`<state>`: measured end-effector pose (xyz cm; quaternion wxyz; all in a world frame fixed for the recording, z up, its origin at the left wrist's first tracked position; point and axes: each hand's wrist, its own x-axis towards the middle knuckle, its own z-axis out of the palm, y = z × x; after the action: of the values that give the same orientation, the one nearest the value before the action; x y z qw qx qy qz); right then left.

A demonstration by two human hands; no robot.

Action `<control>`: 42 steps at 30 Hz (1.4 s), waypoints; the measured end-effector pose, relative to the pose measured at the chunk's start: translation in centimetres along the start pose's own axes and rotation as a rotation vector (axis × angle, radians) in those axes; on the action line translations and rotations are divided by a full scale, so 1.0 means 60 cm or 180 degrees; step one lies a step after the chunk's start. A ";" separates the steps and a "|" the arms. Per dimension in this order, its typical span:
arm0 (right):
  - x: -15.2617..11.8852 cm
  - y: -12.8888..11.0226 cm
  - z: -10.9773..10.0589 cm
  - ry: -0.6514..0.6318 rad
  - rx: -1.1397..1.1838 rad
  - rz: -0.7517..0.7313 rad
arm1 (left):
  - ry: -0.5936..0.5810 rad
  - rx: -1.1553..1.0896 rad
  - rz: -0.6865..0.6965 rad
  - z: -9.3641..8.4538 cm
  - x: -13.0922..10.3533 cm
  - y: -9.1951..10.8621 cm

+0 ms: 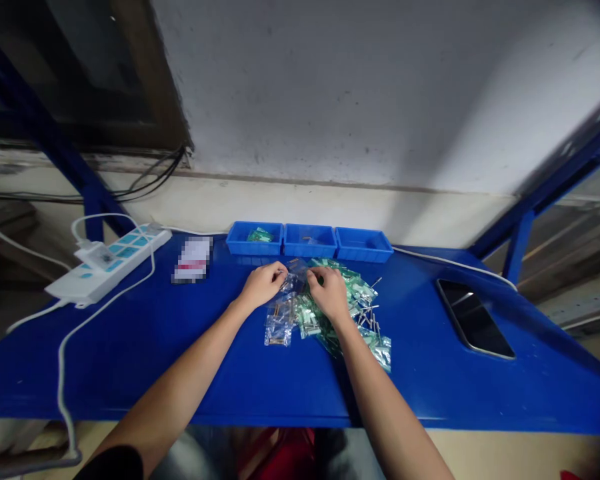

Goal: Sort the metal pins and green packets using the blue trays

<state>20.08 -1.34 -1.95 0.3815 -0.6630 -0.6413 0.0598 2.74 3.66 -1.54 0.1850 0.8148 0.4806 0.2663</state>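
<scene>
My left hand (264,283) is closed, thumb and fingertips pinched at the edge of a small clear plastic bag (296,268). Facing it, my right hand (330,292) has its fingers curled in at the bag's other side; its exact grip is partly hidden. Below the left hand lie several clear bags (279,331) with thin brass-coloured pieces inside. Under and around the right hand spreads a heap of green-tinted plastic bags (360,288). Loose silvery metal pins (373,320) are scattered on the heap's right side.
Three blue bins stand along the wall: the left bin (235,249) holds green bags, the middle bin (300,251) a clear bag, beside the right bin (363,253). A phone (475,319) lies right. A white power strip (110,267) with cables and a blurred white-red packet (193,260) are left.
</scene>
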 end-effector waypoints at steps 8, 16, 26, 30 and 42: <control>0.004 -0.003 -0.002 -0.0011 -0.0010 0.0046 | 0.0030 0.0090 0.0004 0.003 0.011 -0.003; 0.005 -0.002 0.001 0.0030 -0.0069 -0.0018 | 0.0211 -0.0243 0.0024 0.011 0.019 -0.016; 0.004 -0.034 -0.034 0.0417 0.0770 0.0089 | 0.0438 -0.0926 0.0368 0.020 0.009 -0.003; -0.006 -0.053 -0.022 0.0148 0.1254 -0.0052 | 0.0725 -0.1149 0.0782 0.022 0.005 0.015; 0.001 -0.041 0.011 0.0766 0.2047 0.0070 | 0.0732 -0.1002 0.1094 0.032 0.006 0.010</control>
<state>17.76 -1.26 -0.97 0.6432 -0.5179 -0.5329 0.1844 4.44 3.60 -2.65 0.2057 0.8100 0.3057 0.4562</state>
